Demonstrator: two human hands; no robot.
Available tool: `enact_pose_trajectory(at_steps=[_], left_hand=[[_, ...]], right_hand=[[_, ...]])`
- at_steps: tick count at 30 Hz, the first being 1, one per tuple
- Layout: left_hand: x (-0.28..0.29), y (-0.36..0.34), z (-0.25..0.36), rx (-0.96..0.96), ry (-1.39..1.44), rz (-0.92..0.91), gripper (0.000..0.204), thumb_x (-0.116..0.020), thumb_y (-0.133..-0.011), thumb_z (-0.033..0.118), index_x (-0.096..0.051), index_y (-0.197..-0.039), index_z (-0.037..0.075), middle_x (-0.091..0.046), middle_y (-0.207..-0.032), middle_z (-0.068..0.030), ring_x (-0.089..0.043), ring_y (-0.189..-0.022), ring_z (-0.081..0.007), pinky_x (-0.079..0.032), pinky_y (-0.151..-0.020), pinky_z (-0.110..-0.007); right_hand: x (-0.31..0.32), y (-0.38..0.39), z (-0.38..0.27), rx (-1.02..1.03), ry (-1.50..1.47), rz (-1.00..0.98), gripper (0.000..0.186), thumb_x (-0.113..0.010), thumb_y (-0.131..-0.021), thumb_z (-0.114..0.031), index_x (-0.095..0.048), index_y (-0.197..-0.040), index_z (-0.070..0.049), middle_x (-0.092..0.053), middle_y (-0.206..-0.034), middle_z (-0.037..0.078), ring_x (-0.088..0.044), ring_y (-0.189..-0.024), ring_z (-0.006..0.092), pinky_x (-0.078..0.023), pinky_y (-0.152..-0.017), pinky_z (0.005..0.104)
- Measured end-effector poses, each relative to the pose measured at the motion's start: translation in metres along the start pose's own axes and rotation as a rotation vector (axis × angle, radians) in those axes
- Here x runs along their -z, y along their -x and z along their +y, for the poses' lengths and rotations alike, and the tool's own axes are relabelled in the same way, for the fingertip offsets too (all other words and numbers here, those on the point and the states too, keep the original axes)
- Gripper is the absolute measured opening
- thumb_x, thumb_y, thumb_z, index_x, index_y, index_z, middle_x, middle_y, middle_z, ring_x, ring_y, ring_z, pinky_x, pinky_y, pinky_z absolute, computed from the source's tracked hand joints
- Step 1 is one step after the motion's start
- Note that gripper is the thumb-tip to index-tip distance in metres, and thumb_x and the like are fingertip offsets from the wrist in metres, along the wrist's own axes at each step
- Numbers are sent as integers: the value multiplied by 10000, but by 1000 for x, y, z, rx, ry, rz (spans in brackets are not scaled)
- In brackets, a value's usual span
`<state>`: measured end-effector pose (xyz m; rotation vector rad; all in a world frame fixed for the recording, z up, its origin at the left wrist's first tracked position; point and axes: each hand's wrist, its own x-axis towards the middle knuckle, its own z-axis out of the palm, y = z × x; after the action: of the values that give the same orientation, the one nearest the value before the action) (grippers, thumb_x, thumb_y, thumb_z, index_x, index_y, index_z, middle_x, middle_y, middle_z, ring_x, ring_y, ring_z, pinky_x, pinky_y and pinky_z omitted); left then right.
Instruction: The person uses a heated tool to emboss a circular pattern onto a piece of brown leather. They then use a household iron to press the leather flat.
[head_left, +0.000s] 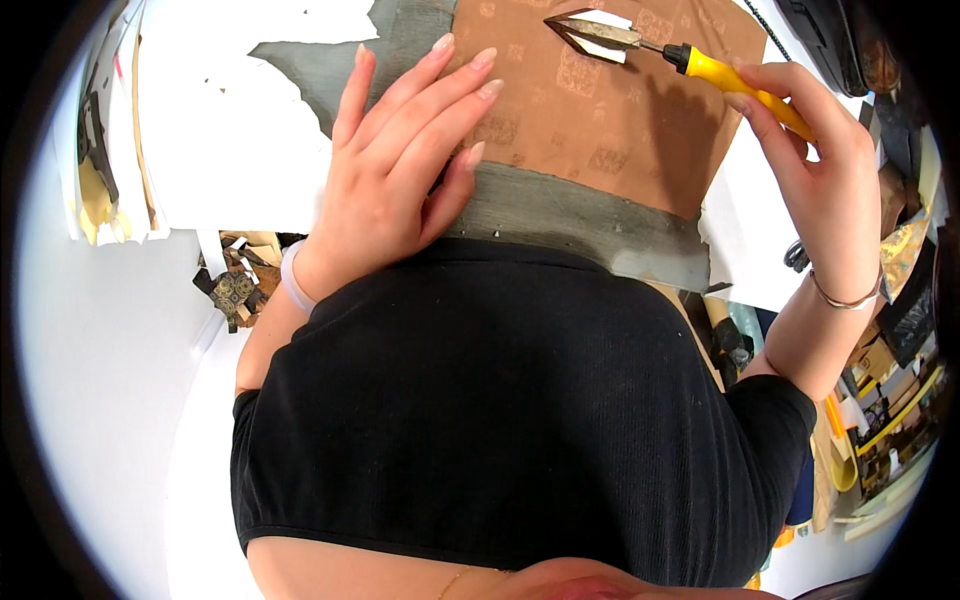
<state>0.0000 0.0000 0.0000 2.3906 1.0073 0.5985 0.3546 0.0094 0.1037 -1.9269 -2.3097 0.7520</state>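
My right hand (820, 150) grips a yellow-handled tool (720, 70) with a black collar and a flat, pointed metal head. That head lies over a small white pointed piece with dark edging (610, 50) on a brown patterned sheet (590, 120). My left hand (390, 170) rests palm down, fingers apart, across the left edge of the brown sheet and the grey worn board (640, 240) beneath it. What lies under the left palm is hidden.
White paper (230, 150) with torn edges lies at left, beside stacked strips (100, 190). Scraps (240, 280) pile below. A black object with a cord (815, 40) sits at top right; more offcuts (890, 400) crowd the right side. My body borders the front edge.
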Motion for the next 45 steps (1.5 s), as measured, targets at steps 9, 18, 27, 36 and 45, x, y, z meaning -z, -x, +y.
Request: enact_pose_trajectory(at_steps=[9,18,27,36,45], left_hand=[[-1,1,0,4,-18,-3,396,-644,-1000,118,-669,-1393,79,-665,-1495,-79,-544,-1482,-291,-178,-1309,-560],[7,-5,16,52,-147,-12,522,-610,-966,-5,-613,-1477,104,-584,-1600,-67,-437,-1570,-281,-107,-1324,-574],[9,-29,24,67,-313,-296,551,-654,-896,60,-634,-1445,27,-563,-1573,-168,-489,-1507,-349,-138,-1299,-667],[-2,-14,20,12,-272,-256,600,-617,-908,39,-611,-1505,98,-530,-1637,-12,-437,-1559,-209,-67,-1324,-590],[-1,-11,19,15,-217,-255,580,-600,-939,53,-594,-1518,84,-521,-1645,-28,-422,-1571,-219,-41,-1327,-582]], right_hand=[[-1,12,-22,11,104,27,213,-768,-979,-71,-731,-1188,-81,-791,-1054,64,-742,-804,175,-547,-633,276],[-24,34,-42,73,219,93,175,-793,-956,-143,-715,-1104,-89,-767,-953,81,-738,-728,245,-545,-599,327],[-34,45,-59,33,269,99,178,-808,-949,-131,-699,-1078,-76,-759,-921,84,-720,-685,249,-539,-594,332],[-40,45,-61,9,256,96,173,-805,-957,-106,-692,-1079,-58,-775,-939,92,-740,-717,245,-549,-607,326],[-42,41,-61,-35,242,139,176,-810,-960,-118,-702,-1081,-49,-793,-994,96,-760,-746,254,-569,-627,300]])
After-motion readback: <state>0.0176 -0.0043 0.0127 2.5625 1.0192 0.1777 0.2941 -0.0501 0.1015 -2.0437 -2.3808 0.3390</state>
